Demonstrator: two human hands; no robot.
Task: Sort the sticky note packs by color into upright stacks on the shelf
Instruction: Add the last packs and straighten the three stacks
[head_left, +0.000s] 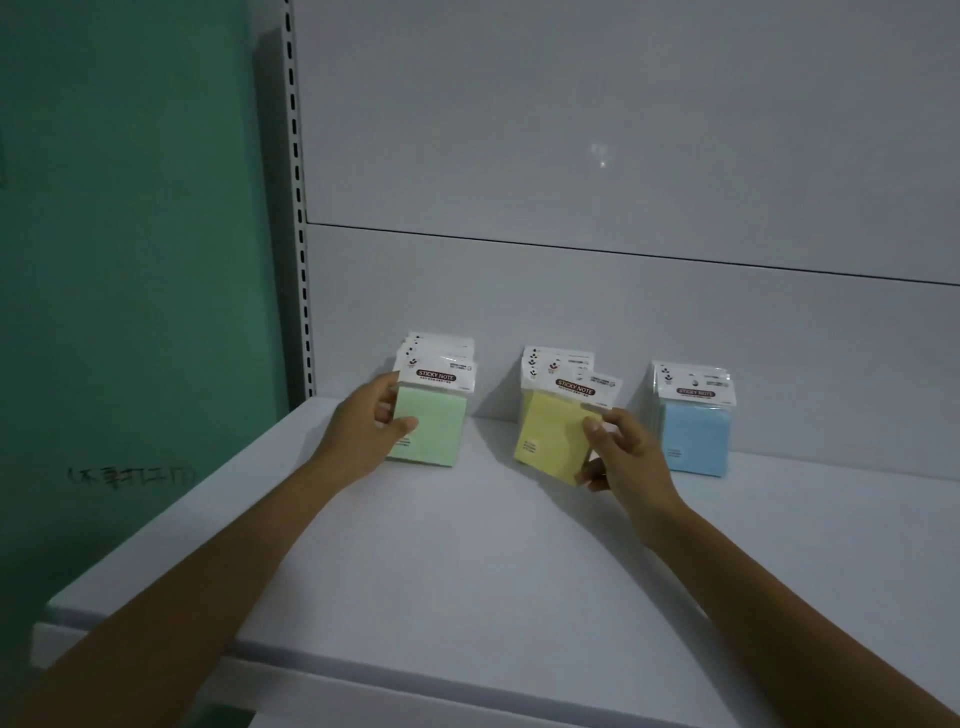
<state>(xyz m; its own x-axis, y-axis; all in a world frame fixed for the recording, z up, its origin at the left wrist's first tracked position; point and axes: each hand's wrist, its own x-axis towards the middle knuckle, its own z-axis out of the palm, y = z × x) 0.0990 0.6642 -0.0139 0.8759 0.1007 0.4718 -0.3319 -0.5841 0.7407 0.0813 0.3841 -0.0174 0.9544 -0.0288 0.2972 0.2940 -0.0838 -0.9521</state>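
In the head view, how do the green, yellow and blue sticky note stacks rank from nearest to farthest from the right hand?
1. yellow stack, in the middle; the right hand grips its front pack.
2. blue stack, at the right end, just beside that hand.
3. green stack, at the left end, gripped by the left hand.

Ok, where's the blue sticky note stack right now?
In the head view the blue stack stands at the right end of the row on the shelf, just beyond the right hand gripping the yellow pack.
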